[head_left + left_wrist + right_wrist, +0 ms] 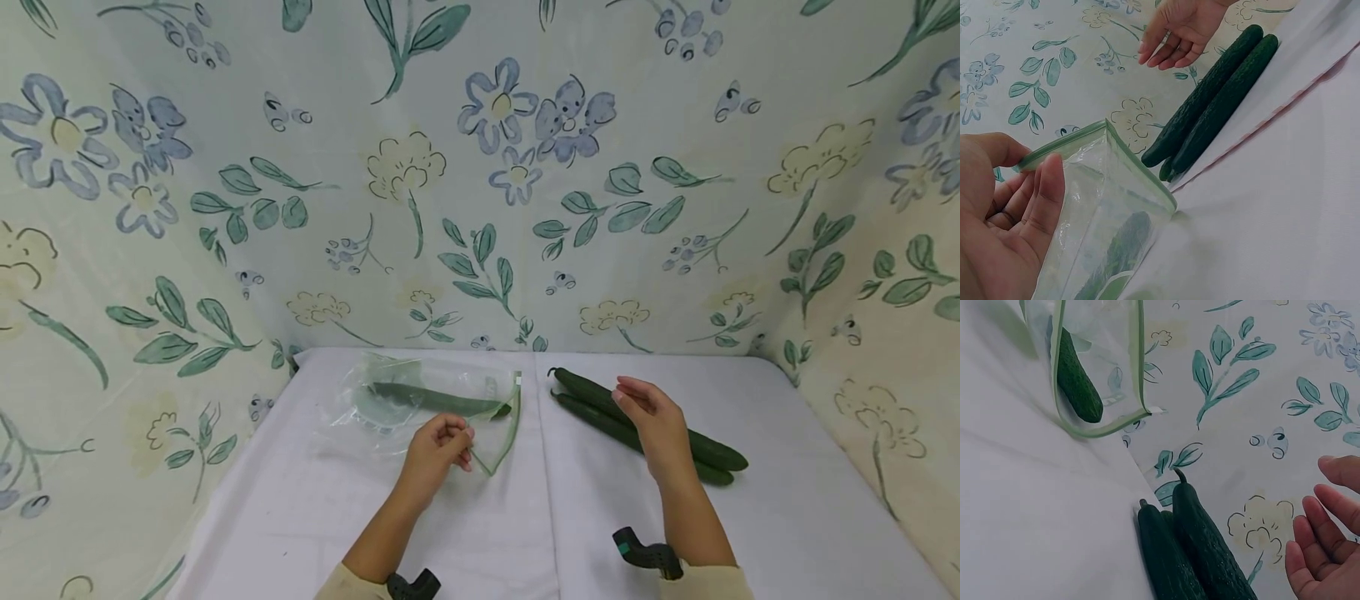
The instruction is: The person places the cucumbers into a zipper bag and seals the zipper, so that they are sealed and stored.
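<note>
My left hand (438, 454) pinches the green zip edge of a clear zip bag (442, 375), between thumb and fingers. The bag lies on its side with its mouth held apart, facing right. Inside it is one long green cucumber (442, 400), its near end close to the mouth. My right hand (660, 425) hovers over a pile of cucumbers (600, 425), fingers loosely extended, holding nothing. Two cucumbers (1204, 544) show plainly, side by side. In the right wrist view, a bit of a third green one peeks out between them.
A white cloth (495, 533) with a crease down its middle covers the table. Behind and at both sides hangs a flower-patterned curtain (480, 275). Each wrist wears a black camera mount (648, 554).
</note>
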Demonstrator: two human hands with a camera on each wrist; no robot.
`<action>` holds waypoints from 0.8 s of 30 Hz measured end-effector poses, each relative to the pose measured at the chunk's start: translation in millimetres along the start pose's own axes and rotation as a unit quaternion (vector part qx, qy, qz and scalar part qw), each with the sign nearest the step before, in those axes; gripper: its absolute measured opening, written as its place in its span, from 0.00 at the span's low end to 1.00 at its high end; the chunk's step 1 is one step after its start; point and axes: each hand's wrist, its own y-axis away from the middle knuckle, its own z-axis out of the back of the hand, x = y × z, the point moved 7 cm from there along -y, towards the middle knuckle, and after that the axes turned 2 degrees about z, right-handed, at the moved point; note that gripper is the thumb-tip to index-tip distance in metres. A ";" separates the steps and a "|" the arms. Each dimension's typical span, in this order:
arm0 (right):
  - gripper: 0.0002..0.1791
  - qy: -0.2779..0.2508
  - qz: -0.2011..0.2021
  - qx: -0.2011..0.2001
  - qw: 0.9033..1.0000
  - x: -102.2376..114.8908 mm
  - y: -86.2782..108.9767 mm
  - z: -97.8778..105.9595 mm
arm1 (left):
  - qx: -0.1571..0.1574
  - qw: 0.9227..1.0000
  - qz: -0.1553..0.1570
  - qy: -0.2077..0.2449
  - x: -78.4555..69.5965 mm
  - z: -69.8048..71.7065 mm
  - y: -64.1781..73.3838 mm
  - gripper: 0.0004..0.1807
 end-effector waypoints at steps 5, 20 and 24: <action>0.33 0.012 -0.026 -0.016 0.999 -8.9 -1.2 16.5 | -0.002 1.000 0.007 -0.002 -0.4 0.5 0.1 0.10; 0.34 0.039 -0.049 -0.059 0.996 -29.9 -2.4 53.7 | 0.000 1.000 0.006 -0.002 0.7 0.8 0.1 0.11; 0.34 0.052 -0.051 -0.064 0.995 -35.2 -2.7 65.3 | 0.000 1.000 0.005 0.001 0.9 0.6 -0.1 0.11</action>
